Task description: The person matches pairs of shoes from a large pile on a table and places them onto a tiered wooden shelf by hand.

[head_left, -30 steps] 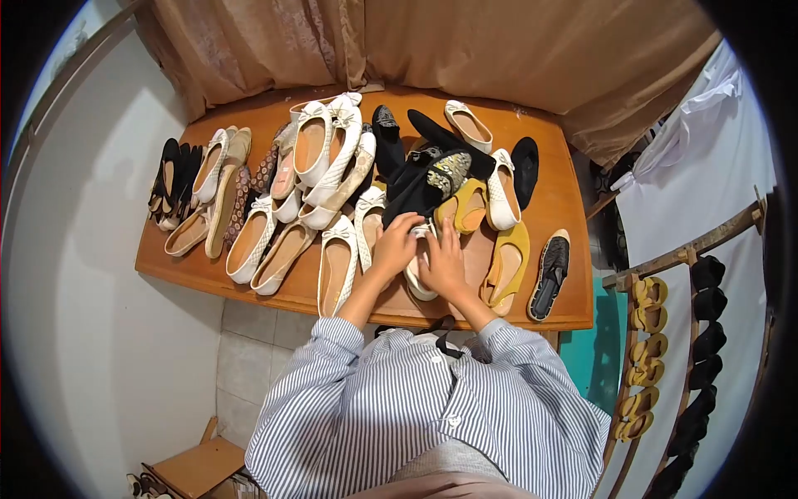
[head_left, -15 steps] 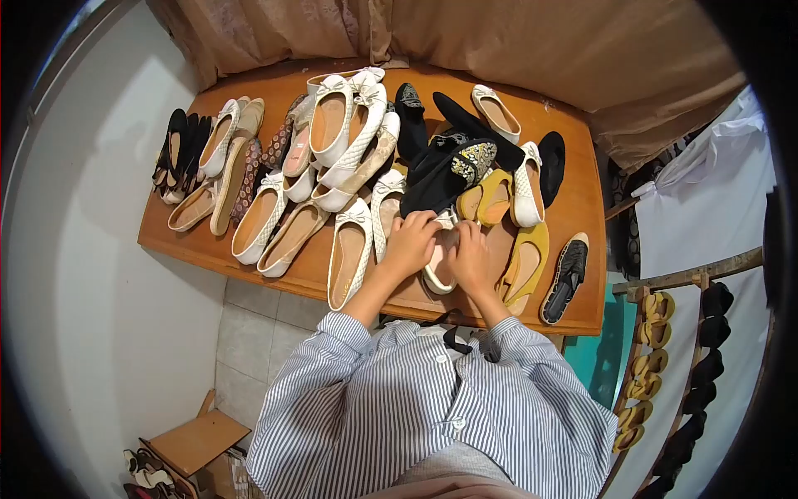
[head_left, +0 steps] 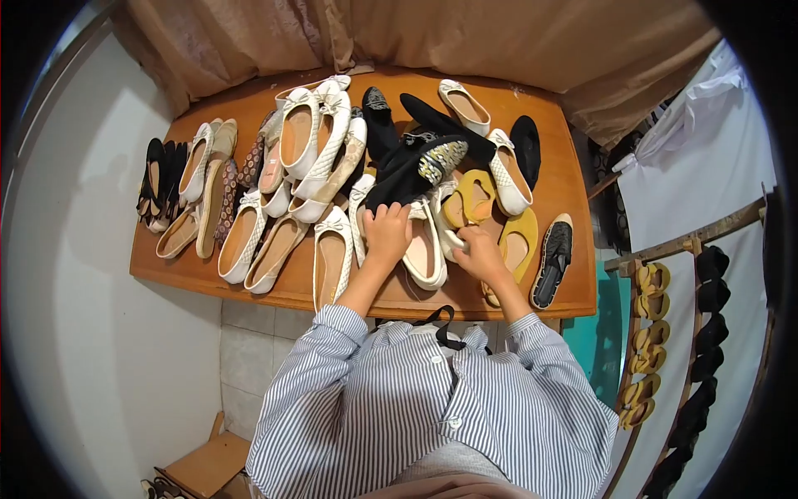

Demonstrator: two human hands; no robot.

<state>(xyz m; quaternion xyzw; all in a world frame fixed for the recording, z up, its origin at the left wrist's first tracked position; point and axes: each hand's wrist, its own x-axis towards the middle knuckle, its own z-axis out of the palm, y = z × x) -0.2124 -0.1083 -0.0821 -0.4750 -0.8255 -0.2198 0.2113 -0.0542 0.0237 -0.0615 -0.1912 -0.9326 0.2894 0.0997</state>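
My left hand (head_left: 387,236) lies at the near end of a black shoe (head_left: 401,176), fingers stretched side by side against it, the thumb out of sight. Beside that hand a white flat shoe (head_left: 426,264) rests on the table with its heel toward me. My right hand (head_left: 482,253) has its fingers closed at the heel of another white flat (head_left: 449,237), which sits just right of the first. Above it are a yellow open shoe (head_left: 474,200) and a black shoe with a yellow-and-white patterned toe (head_left: 442,160). A second yellow shoe (head_left: 521,241) lies right of my right hand.
White quilted flats (head_left: 332,254) and other pairs crowd the left of the wooden table (head_left: 187,264). A black woven shoe (head_left: 552,264) lies near the right edge. Brown curtain (head_left: 465,41) hangs behind. Racks with yellow shoes (head_left: 651,333) and black shoes stand at the right.
My hands have moved apart from the white flat they were both on. The left shifted left to the black shoe; the right went to another white flat. The camera view has shifted slightly.
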